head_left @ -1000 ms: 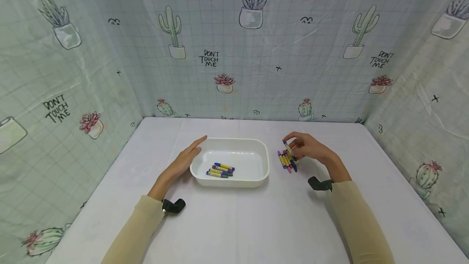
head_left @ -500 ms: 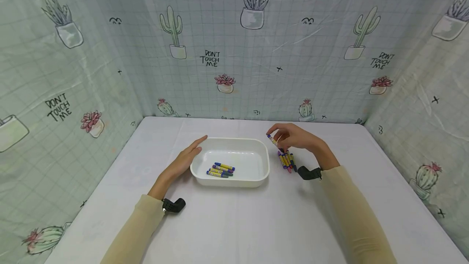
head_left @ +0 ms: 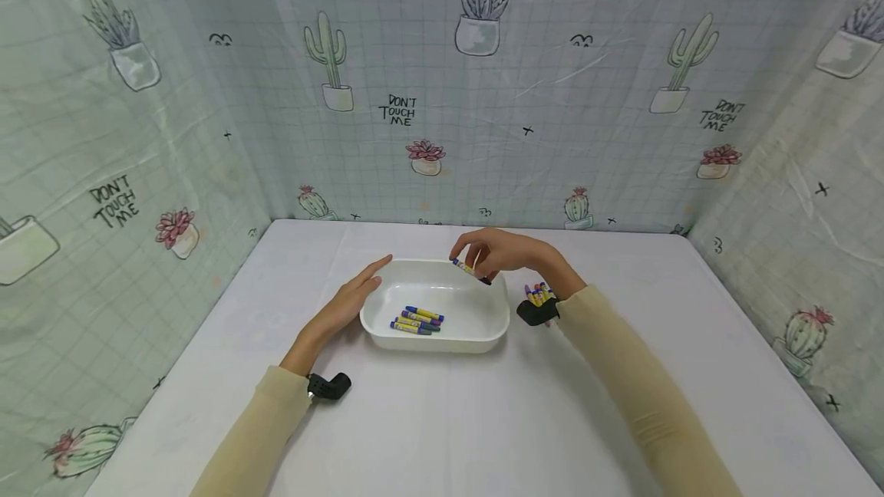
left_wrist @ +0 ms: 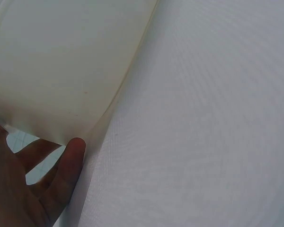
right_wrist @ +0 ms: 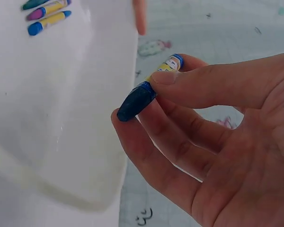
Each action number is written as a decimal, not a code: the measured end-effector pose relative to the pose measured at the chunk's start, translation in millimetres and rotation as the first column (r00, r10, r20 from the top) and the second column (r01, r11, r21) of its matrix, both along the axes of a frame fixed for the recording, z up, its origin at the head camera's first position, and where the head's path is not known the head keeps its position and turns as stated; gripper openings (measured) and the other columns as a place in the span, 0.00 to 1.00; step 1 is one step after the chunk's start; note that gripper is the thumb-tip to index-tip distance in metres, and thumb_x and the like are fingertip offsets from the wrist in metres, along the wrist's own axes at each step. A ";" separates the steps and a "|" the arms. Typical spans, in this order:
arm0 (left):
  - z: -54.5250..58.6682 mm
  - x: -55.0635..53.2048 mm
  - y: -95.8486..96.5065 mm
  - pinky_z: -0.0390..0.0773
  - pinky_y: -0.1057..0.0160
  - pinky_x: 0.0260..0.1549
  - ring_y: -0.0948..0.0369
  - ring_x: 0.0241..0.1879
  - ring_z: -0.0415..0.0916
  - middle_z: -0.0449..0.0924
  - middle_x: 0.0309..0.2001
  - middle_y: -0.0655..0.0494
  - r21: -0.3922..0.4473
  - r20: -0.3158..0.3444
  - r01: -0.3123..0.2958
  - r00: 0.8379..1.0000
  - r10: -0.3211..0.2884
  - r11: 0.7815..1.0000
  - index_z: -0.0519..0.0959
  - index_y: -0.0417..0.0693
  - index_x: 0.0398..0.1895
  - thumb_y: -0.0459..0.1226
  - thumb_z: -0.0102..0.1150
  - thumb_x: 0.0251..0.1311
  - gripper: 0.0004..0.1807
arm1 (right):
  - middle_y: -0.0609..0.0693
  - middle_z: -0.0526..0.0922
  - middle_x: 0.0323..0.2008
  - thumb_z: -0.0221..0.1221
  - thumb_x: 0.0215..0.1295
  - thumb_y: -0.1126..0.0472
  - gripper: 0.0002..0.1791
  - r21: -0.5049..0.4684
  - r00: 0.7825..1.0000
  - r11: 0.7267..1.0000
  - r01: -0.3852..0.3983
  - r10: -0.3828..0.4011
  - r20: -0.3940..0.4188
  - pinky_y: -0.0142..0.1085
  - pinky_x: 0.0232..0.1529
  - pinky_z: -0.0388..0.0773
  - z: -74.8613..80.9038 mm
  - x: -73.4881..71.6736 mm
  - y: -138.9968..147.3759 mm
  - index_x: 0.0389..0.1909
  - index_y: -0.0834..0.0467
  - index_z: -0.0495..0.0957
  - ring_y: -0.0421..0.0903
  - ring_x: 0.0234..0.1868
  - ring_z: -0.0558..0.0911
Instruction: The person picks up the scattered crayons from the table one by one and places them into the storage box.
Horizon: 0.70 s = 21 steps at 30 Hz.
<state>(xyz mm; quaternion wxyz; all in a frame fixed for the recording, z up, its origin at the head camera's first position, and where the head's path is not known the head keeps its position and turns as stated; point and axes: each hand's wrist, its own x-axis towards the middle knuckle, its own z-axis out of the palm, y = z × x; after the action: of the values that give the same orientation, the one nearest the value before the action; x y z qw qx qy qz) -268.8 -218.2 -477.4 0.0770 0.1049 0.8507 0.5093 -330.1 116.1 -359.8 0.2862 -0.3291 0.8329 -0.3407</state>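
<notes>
My right hand (head_left: 507,250) pinches a dark blue crayon (right_wrist: 137,101) with a yellow wrapper between thumb and fingers. In the head view it hangs over the right part of a white rectangular tray (head_left: 433,345). Several crayons (head_left: 417,320) lie side by side in the tray's left half. My left hand (head_left: 347,297) rests against the tray's left end, its fingers stretched along the rim; the left wrist view shows the thumb (left_wrist: 73,156) touching the tray wall. A small pile of crayons (head_left: 540,294) lies right of the tray, partly hidden by the right wrist's camera.
The tray stands on a table covered with a white cloth (head_left: 442,420). Behind and at both sides hangs a grey-green curtain (head_left: 525,83) printed with cacti. Black cameras are strapped to the left wrist (head_left: 328,386) and right wrist (head_left: 537,312).
My right hand has lifted the crayon off the pile and carried it left until it is over the tray. The left hand and the tray have stayed put.
</notes>
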 end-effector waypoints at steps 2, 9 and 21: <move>-1.2 -0.9 -0.2 0.46 0.35 0.79 0.46 0.84 0.46 0.48 0.85 0.55 0.000 0.001 0.004 1.000 -0.004 1.000 0.53 0.73 0.83 0.50 0.33 0.83 0.28 | 0.67 0.80 0.56 0.59 0.64 0.73 0.27 0.038 1.000 0.999 -0.024 0.024 -0.001 0.47 0.45 0.88 -1.8 -2.2 -11.6 0.64 0.55 0.77 0.52 0.41 0.84; -0.6 -1.0 0.4 0.49 0.35 0.79 0.46 0.83 0.49 0.51 0.84 0.54 -0.002 0.012 -0.005 1.000 0.005 1.000 0.53 0.74 0.83 0.50 0.33 0.83 0.28 | 0.60 0.82 0.55 0.60 0.65 0.74 0.27 0.136 0.994 0.984 -0.111 0.112 -0.002 0.43 0.45 0.88 -10.4 -7.2 -45.7 0.64 0.56 0.78 0.49 0.46 0.84; -1.7 -2.5 -0.9 0.48 0.32 0.78 0.44 0.83 0.47 0.49 0.84 0.54 -0.009 0.019 -0.009 1.000 0.009 1.000 0.53 0.74 0.82 0.49 0.33 0.83 0.28 | 0.56 0.84 0.52 0.62 0.65 0.75 0.27 0.244 0.994 0.963 -0.110 0.108 0.025 0.41 0.45 0.88 -35.6 -9.1 -78.9 0.63 0.50 0.81 0.49 0.46 0.84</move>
<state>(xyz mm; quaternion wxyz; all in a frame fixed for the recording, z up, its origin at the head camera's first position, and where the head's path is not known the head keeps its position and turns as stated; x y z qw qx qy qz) -271.4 -219.0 -479.1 0.0830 0.0959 0.8526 0.5070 -339.2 37.3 -395.5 0.3475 -0.3347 0.8476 -0.2207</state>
